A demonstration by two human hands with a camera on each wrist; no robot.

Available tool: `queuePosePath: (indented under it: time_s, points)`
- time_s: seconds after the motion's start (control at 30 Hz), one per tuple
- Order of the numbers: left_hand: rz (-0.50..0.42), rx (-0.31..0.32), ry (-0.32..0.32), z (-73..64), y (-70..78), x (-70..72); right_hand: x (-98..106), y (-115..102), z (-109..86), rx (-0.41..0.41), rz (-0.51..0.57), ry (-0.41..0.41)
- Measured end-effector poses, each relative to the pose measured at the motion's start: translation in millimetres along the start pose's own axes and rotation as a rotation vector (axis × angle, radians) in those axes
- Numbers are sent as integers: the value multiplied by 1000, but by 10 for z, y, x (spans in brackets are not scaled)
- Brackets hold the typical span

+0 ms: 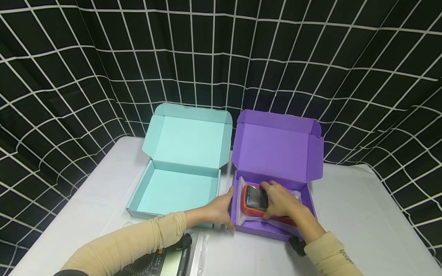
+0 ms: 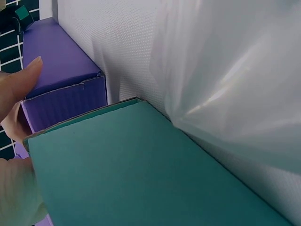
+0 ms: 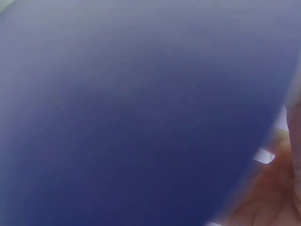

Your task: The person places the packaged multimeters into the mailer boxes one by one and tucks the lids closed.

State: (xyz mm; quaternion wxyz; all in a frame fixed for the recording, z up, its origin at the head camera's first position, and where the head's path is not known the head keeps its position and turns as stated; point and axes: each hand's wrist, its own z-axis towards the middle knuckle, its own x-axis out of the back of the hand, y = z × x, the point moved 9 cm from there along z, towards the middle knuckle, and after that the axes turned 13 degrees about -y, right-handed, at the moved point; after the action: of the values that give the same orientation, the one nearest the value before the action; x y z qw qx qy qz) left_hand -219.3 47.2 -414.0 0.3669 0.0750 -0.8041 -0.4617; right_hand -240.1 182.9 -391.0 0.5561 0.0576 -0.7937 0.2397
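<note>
An open purple box [image 1: 276, 149] stands on the table, right of an open teal box [image 1: 179, 191]. Inside the purple box lies an orange-red multimeter [image 1: 253, 198] in a clear plastic bag. My right hand [image 1: 268, 201] is curled over the meter's lower part and grips it. My left hand [image 1: 230, 209] holds the purple box at its front left corner, thumb on the left wall. The left wrist view shows that thumb [image 2: 21, 80] against the purple box [image 2: 61, 70], with the teal box [image 2: 141, 174] close below. The right wrist view is a purple blur with a bit of my right hand [image 3: 273, 197] at the lower right edge.
A second meter in a clear bag [image 1: 172, 260] lies by my left forearm at the table's near edge. The white table [image 1: 362, 214] stretches right of the purple box. A black curtain with a white grid [image 1: 221, 57] hangs behind. A clear bag [image 2: 235, 84] fills the left wrist view's upper right.
</note>
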Motion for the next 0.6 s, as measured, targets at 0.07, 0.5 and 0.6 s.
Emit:
queuePosePath:
  time_s: [0.07, 0.5, 0.6]
  points:
    - [0, -3, -2, 7, 7, -10, 1, 6, -11, -6, -2, -4]
    - [-313, 57, -201, 97, -22, 19, -46, 33, -101, -122, -51, -119]
    - [-477, 79, -179, 189, -55, 183, 89, 80, -134, -106, 39, -105]
